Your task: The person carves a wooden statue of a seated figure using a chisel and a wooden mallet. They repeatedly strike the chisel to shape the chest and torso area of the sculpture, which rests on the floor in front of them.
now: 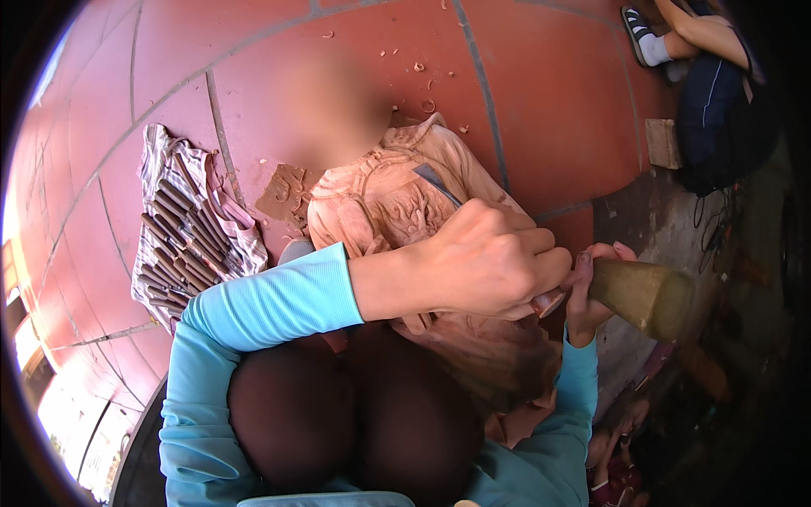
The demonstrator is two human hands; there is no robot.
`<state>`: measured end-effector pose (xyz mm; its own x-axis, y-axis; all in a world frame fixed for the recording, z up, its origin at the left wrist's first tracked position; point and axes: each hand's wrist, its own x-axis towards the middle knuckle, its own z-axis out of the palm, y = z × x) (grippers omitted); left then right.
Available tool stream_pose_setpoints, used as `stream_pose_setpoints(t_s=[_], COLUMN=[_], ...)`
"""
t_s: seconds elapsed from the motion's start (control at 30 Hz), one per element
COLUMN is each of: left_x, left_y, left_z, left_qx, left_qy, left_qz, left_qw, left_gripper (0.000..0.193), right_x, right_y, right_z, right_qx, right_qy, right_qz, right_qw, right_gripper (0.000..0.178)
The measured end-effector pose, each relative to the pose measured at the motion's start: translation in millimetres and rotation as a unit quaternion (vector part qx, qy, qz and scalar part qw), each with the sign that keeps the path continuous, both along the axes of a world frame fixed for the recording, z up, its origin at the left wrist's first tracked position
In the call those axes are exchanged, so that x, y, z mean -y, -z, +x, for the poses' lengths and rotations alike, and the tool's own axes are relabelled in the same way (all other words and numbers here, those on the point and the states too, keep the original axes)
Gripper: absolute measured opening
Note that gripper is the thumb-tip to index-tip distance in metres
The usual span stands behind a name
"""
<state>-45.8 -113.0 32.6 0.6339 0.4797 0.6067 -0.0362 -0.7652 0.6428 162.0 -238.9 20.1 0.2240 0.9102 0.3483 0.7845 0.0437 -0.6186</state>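
I see one carving [397, 203], one mallet [644, 294] and one chisel [439, 184]. One cloth [160, 148] bears many tools [182, 245], too crowded to count.

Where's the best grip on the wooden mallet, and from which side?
Take the wooden mallet by its handle, where the right hand already wraps it, coming from the person's side, below the head. The thick rounded head widens to the right and looks too bulky to close fingers around; the handle end is narrower. The left hand holds the chisel against the wood carving.
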Motion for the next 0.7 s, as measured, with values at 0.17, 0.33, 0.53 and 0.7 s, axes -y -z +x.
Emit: stream_pose_setpoints(t_s=[0.17,0.33,0.53,0.7], left_x=[-2.5,-6.2,-5.1,-7.3], left_y=[6.3,3.2,0.5,4.8], left_z=[3.7,2.9,0.9,1.5], left_qx=[0.042,0.062,0.061,0.068], left_qy=[-0.037,-0.048,-0.048,-0.051], left_qz=[-0.026,-0.047,-0.053,-0.071], left_qw=[0.998,0.996,0.996,0.994], left_gripper=[0.017,0.019,0.023,0.026], right_x=[-6.4,0.1,-6.4,-16.9], right_y=[-16.9,-32.6,-35.7,-30.3], right_z=[-10.5,-12.5,-14.7,-15.9], right_qx=[-0.046,0.065,0.018,0.212], right_qy=[-0.048,-0.024,-0.047,-0.012], right_qz=[0.099,0.036,0.123,0.066], right_qw=[0.993,0.997,0.991,0.975], right_gripper=[0.051,0.046,0.041,0.039])
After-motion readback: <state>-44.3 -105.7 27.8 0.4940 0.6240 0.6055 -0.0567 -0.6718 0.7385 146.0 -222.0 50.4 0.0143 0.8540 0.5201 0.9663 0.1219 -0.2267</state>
